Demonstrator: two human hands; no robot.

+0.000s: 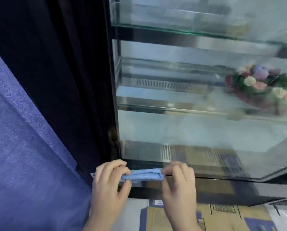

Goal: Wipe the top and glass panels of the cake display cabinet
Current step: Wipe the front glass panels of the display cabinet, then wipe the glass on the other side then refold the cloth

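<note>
Evidently the job is somewhere in its middle, though how far along is a judgement rather than something plainly shown. The blue cloth [144,175] is off the glass: it is folded into a narrow strip and held level between both hands, just in front of the bottom edge of the front glass panel [197,129] of the cake display cabinet [206,187]. The left hand [109,179] has its grip pinched on the cloth's left end, and the right hand [178,179] has fingers and thumb curled on the right end. That looks like folding or tidying the cloth between strokes, not wiping.

Nothing on the panel marks wiped glass from unwiped. No streaks, wet patches or smears can be told apart from the reflections, so I cannot say what share is finished. With the cloth down at the lowest edge, this panel may be nearly covered, but that is a guess.

Much is hidden or soft. The cabinet's top is out of view above the frame, so its condition is unknown, and the right part of the panel is cut off. Motion blur smears the glass shelves [172,29], a vent grille [161,84] and a bunch of flowers [256,84] inside. A dark upright [76,72] and blue fabric [22,139] fill the left side, and whether a side panel lies there cannot be told. A cardboard box [172,217] lies below the hands, partly covered by them.
</note>
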